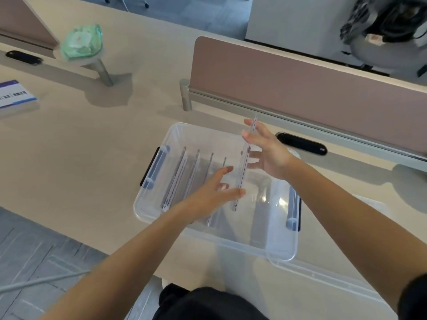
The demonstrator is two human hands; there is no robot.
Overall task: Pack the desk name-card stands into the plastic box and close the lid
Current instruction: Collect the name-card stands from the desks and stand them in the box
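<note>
Plastic box (254, 248) is sitting open on the beige tabletop (92, 158). It's clear, shallow and rectangular, with a dark latch at each short end. Four name-card stands (183, 176) are standing on edge in its left half, parallel with gaps between them. They're thin clear panels showing dark lines along the edges.

A fifth stand, the held stand (241, 179), is hanging edge-on over the middle of the box, tilted, with its top leaning toward the pink partition (300, 77). Its lower end is dipping inside the box walls; can't tell if it's touching the floor.

Right hand (270, 153) is gripping the upper part, and its fingers (248, 135) look to be wrapping both faces, though the clear panel is blurring that. Left hand (208, 197) is spread wide and holding nothing, thumb tip touching the lower edge.

Clear lid (335, 280) is lying flat just beside the box's near right corner.
</note>
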